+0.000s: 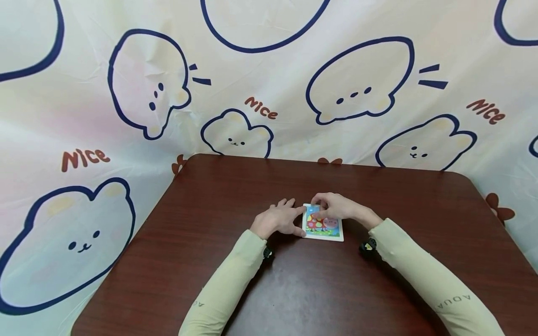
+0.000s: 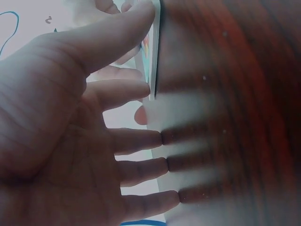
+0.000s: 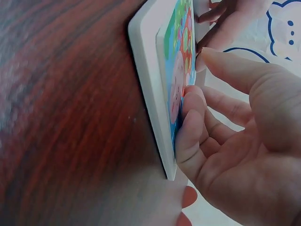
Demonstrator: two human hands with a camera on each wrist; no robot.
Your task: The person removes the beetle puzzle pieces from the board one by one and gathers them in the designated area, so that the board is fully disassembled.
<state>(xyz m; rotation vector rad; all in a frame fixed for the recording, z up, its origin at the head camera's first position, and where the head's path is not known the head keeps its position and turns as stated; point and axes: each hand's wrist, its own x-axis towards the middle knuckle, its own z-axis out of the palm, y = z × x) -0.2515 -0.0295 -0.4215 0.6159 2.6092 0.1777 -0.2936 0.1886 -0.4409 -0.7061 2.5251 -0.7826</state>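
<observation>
A small white-framed picture board (image 1: 322,238) lies flat on the table, showing a red spotted ladybug with a pink face on green and blue. My left hand (image 1: 279,219) lies at its left side, fingers spread. Its thumb (image 2: 136,28) and index finger (image 2: 124,90) touch the board's edge. Over the picture (image 3: 177,84) is my right hand (image 1: 336,206), its fingers (image 3: 190,134) bent at the surface near the far edge. The right thumb (image 3: 230,68) stands apart from those fingers. I see nothing held between them.
The dark brown wooden table (image 1: 294,289) reflects light near its front. A pale cloth (image 1: 294,84) with outlined bear drawings and the word Nice hangs around the table's back and sides. Dark wrist devices (image 1: 368,246) sit under both sleeves.
</observation>
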